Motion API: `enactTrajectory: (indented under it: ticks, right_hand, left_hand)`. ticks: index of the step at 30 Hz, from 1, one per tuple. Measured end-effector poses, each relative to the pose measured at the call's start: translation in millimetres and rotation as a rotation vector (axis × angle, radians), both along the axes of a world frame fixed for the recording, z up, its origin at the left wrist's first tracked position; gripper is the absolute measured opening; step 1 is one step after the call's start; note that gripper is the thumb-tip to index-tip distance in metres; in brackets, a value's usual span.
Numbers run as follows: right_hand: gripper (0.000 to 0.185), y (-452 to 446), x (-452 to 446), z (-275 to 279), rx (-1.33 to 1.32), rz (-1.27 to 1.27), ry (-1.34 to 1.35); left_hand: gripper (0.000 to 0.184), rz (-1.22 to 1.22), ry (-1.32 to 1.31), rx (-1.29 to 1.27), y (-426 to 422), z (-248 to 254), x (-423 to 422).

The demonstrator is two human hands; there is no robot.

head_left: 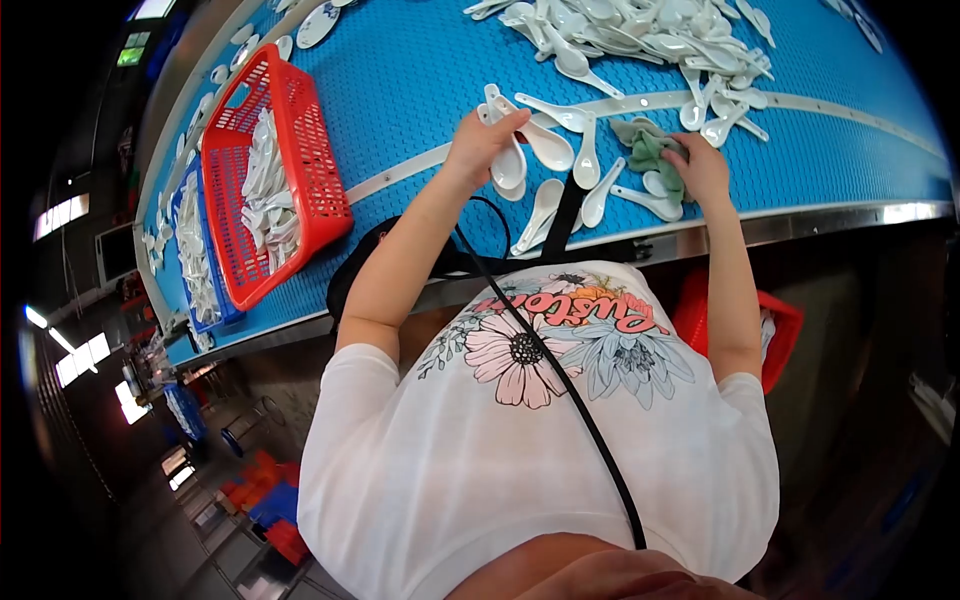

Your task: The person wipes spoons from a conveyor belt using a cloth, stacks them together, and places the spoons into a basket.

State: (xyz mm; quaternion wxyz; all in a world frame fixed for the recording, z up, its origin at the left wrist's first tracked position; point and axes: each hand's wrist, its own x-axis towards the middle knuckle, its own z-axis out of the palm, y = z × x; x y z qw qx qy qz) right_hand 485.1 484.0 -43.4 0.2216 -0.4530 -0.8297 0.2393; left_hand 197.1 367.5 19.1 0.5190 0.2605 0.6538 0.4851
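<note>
Several white ceramic spoons [509,168] are gripped in my left hand [478,148], its fingers closed round their handles and their bowls hanging down. My right hand [704,168] is closed on a crumpled green cloth [648,146]. Between the two hands, loose white spoons lie on the blue belt [420,115], one of them upright with its bowl toward me [587,168]. Another spoon [650,203] rests just below the cloth, partly covered near its bowl. Beyond both hands spreads a large heap of white spoons [640,35].
On the left stands a red plastic basket [325,190] with white spoons inside, beside a blue basket [190,250] of more spoons. A patterned oval dish [319,24] lies at the far left. The metal table edge [790,228] runs before me; a red container [780,340] sits below it.
</note>
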Motion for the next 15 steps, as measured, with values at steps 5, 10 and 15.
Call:
enactTrajectory:
  ticks: [5, 10, 15]
  right_hand:
    - [0.024, -9.5, -47.4, 32.8, -0.999, -0.077, 1.063]
    - [0.023, -45.8, -119.2, 51.1, -0.615, 0.158, 0.736]
    - [0.024, -27.5, -78.2, 18.7, -0.339, 0.077, 0.378]
  left_hand:
    - [0.025, 0.112, -0.222, 0.105, 0.3, 8.5, 10.6]
    - [0.021, 0.134, -0.229, 0.333, 16.8, 12.7, 39.6]
    - [0.024, 0.202, 0.081, 0.399, 18.8, 26.8, 7.0]
